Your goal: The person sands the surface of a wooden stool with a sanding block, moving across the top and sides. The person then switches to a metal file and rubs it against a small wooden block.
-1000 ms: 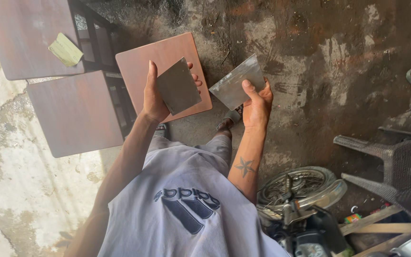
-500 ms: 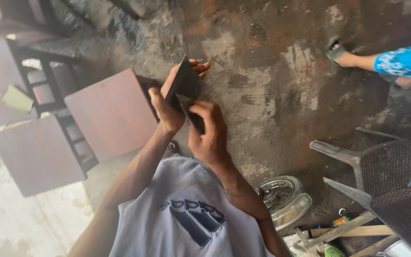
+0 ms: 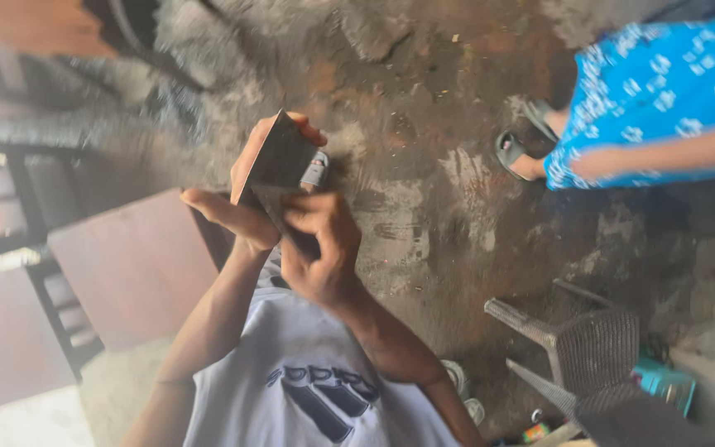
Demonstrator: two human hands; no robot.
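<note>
— Since a second ago, what is changing in the head view?

— Both hands are coming together. Earlier each was holding its own dark sheet apart over the reddish board; now the left hand (image 3: 246, 203) and the right hand (image 3: 320, 248) are meeting on one dark square sheet (image 3: 279, 161), and the camera is swinging right, bringing a person in a blue patterned garment (image 3: 647, 91) into view at the upper right.

— Which way is the sheet pointing?

— It is standing on edge, tilted, its long axis running from the right hand at the lower right up toward the upper left, with one corner pointing up and away from the wearer. It is being held in the air above the stained concrete floor (image 3: 424, 207), in front of the white shirt (image 3: 308, 381).

— And the fingers?

— The left hand's fingers are wrapping behind the sheet with the thumb stretching across its near side; the right hand's fingers are curling closed, pinching the lower edge.

— What is lying around?

— The reddish-brown board (image 3: 130, 265) is sitting just left of the forearms, a dark woven plastic chair (image 3: 593, 352) is standing at the lower right, and the other person's sandalled foot (image 3: 519, 153) is resting on the floor well apart from the hands. Nothing is standing between the hands and the sheet; the picture is blurring from motion.
</note>
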